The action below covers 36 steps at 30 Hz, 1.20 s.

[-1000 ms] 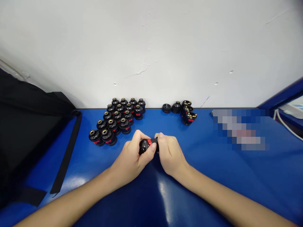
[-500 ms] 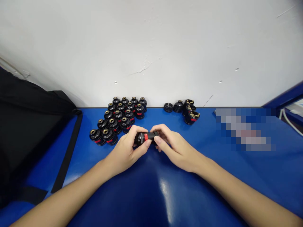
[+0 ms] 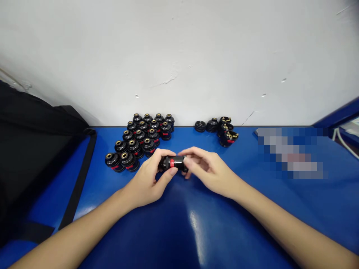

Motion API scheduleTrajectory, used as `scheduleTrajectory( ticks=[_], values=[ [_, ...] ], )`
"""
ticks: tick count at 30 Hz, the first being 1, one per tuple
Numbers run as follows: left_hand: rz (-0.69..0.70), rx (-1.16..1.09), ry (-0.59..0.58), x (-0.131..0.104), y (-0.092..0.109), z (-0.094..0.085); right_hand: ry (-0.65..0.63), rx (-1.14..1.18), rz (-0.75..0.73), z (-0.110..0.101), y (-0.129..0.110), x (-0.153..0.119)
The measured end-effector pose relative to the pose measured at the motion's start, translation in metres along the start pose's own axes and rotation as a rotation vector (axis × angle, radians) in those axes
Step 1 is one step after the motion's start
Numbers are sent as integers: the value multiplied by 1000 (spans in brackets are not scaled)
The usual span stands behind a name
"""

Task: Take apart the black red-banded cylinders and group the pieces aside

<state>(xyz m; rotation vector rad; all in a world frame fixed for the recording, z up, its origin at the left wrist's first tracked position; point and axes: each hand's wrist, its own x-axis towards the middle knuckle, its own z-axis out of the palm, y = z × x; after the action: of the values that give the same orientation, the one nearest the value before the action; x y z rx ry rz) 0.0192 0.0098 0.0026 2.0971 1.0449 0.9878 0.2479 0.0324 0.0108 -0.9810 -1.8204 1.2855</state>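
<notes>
Probably slick, the black cylinder suits mid-body holding. The left hand pinches it; the right hand's grip is unclear.

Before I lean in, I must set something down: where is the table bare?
Bare table shows between the forearms, between the right hand and the blurred patch, and, farther back, between the left black cluster and the smaller group. Crowded: both groups, and around the left hand, holding a black part.
</notes>
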Motion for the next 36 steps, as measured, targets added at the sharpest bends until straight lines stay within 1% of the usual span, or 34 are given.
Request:
scheduleTrajectory(
  ticks=[2, 4, 7, 9, 10, 12, 15, 16, 17, 21, 22, 23, 24, 26, 28, 29, 30, 32, 34, 35, 36],
  values=[
    [66, 45, -1, 0, -1, -1, -16, -7, 67, 0, -1, 0],
    [57, 70, 4, 1, -1, -1, -28, 31, 68, -1, 0, 1],
    [-59, 44, 18, 2, 3, -1, -33, 103, -21, -3, 2, 2],
    [-141, 17, 24, 2, 4, -1, -39, 106, -116, -4, 3, 2],
    [-159, 8, 27, 2, 4, 0, -36, 96, -139, -4, 3, 2],
    [-130, 15, 28, 2, 3, 0, -27, 75, -100, -3, 4, 1],
    [0, 75, 32, 2, 1, 0, -32, 49, 33, -2, 5, 1],
    [23, 91, 33, 2, 1, 0, -39, 49, 47, -2, 6, 1],
    [18, 94, 32, 2, 1, 0, -39, 56, 32, -3, 7, 2],
    [-179, 26, 23, 2, 3, 0, -8, 55, -174, -3, 7, 3],
    [-208, 22, 29, 1, 3, 0, 2, 46, -201, -2, 7, 2],
    [-207, 26, 37, 1, 3, -1, 10, 38, -194, -2, 7, 2],
    [-175, 35, 44, 1, 2, -1, 13, 33, -158, -1, 6, 2],
    [-49, 58, 46, 1, 1, -1, 0, 28, -59, 0, 7, 1],
    [60, 83, 43, 1, -1, -1, -22, 41, 4, -1, 8, 1],
    [70, 91, 43, 1, -1, 0, -28, 55, 13, -2, 9, 2],
    [43, 92, 44, 1, 0, 0, -25, 72, 5, -2, 10, 2],
    [-83, 69, 56, 1, 2, 1, -8, 94, -68, -4, 11, 3],
    [-202, 32, 69, 0, 4, 2, 12, 40, -199, -4, 10, 3],
    [-229, 17, 75, 0, 5, 2, 21, -15, -269, -4, 9, 3],
    [-228, 6, 79, -1, 5, 2, 29, -77, -325, -4, 8, 2]
  ],
)
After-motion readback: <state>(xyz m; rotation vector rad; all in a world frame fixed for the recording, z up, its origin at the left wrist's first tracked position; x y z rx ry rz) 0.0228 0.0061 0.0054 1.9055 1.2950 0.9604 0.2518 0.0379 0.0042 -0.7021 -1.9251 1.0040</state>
